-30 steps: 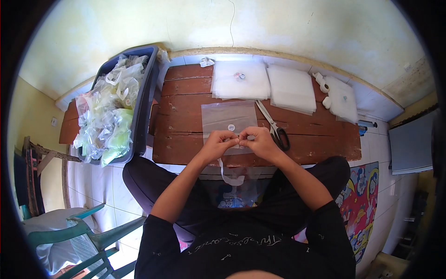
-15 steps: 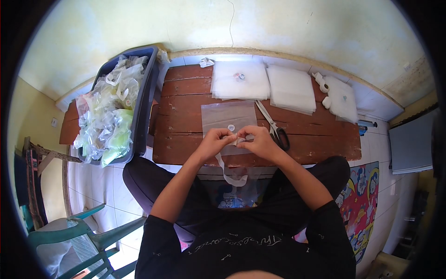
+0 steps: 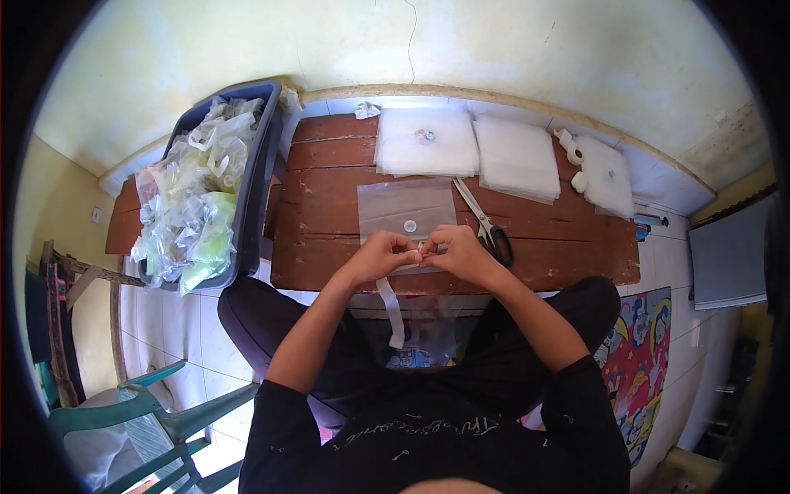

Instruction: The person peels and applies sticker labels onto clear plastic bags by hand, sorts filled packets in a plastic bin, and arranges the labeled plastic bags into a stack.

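A white strip (image 3: 390,309) hangs from the fingers of my left hand (image 3: 384,253), over the table's front edge. My right hand (image 3: 453,249) is closed on the same strip, its fingertips pinched against those of my left. Both hands are over the lower part of a clear plastic bag (image 3: 405,202), which lies on the brown wooden table (image 3: 321,198) and bears a small round white sticker (image 3: 410,226). Scissors with black handles (image 3: 496,245) lie just right of the bag. The exact piece between the fingertips is mostly hidden.
Stacks of clear bags (image 3: 428,154), (image 3: 517,156), (image 3: 605,185) line the table's back. White rolls (image 3: 573,154) lie by the right stack. A dark bin (image 3: 262,177) of crumpled bags stands at left, a green chair (image 3: 177,424) below it.
The strip's loose end, curled to the right before, now hangs nearly straight down and further left. Both hands stay together over the bag, with small finger movements.
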Motion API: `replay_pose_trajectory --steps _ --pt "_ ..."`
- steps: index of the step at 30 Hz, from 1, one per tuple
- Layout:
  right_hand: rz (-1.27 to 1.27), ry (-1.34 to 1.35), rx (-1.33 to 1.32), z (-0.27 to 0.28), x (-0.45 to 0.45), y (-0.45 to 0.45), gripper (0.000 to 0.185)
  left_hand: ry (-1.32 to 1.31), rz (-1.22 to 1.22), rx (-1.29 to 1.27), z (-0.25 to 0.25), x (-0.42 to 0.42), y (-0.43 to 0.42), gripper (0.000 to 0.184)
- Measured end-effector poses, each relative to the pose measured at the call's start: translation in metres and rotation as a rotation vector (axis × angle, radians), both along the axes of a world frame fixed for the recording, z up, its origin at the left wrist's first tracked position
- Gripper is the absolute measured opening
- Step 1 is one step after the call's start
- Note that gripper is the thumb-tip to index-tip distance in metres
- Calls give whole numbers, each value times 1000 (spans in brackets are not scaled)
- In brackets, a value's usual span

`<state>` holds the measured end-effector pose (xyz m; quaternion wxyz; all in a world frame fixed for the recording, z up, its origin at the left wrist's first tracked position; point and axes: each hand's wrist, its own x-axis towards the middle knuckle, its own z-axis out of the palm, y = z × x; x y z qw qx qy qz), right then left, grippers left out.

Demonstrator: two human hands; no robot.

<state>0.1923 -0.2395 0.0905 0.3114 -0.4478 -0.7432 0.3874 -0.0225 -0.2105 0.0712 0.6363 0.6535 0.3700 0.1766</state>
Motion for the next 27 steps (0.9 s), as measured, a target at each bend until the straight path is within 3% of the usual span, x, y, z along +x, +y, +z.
replay_pose_trajectory --steps 9,11,15,27 --pt "-23 -18 4 0 1 -1 17 -106 63 3 -12 1 4 15" --pt "-14 -25 22 -3 1 0 16 -229 56 -111 -12 1 4 13" --pt "9 -72 43 -3 -1 -1 14 -163 19 -101 -8 -1 4 14" --pt "-13 -34 35 -7 0 1 13 -307 44 -126 -10 -2 6 10"
